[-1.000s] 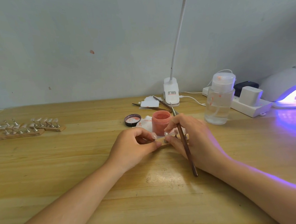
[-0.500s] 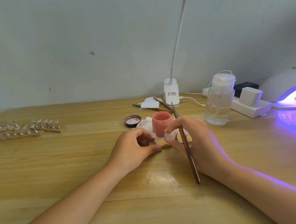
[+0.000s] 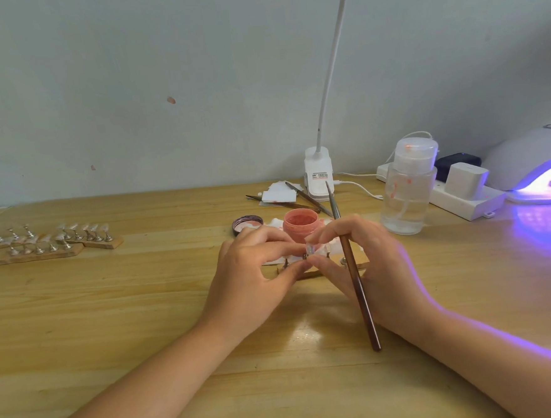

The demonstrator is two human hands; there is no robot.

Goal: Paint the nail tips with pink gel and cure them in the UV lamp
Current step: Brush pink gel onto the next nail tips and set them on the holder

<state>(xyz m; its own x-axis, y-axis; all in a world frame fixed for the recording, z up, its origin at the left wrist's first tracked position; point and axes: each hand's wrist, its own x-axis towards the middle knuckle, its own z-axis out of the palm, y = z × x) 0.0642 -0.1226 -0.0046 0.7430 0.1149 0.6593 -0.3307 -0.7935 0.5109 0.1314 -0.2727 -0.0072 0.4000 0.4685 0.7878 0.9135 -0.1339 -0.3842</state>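
Far off to the right of both hands, the UV lamp (image 3: 532,164) glows purple on the wooden table (image 3: 112,318), well apart from the work, so any painted tip faces a long carry with wet gel on it. Closer, just beyond the right hand, stands a clear pump bottle (image 3: 408,186), and a careless lift of the brush could likely knock it. Directly behind the fingertips sits the open jar of pink gel (image 3: 300,224), its lid (image 3: 247,224) lying just left of it; the jar is close enough that a knuckle could tip or smear it. The right hand (image 3: 366,261) has its fingers curled, the brush (image 3: 353,268) lodged between them with its metal end pointing away towards the wall, while thumb and forefinger pinch a small clear nail tip (image 3: 310,249). The left hand (image 3: 252,275) is curled too, pinching the little metal stand (image 3: 305,256) under that tip. Whether the tip is seated is too small to tell; too hard a squeeze might pop it loose or fling it. Racks of other nail tips (image 3: 41,240) wait well to the left.
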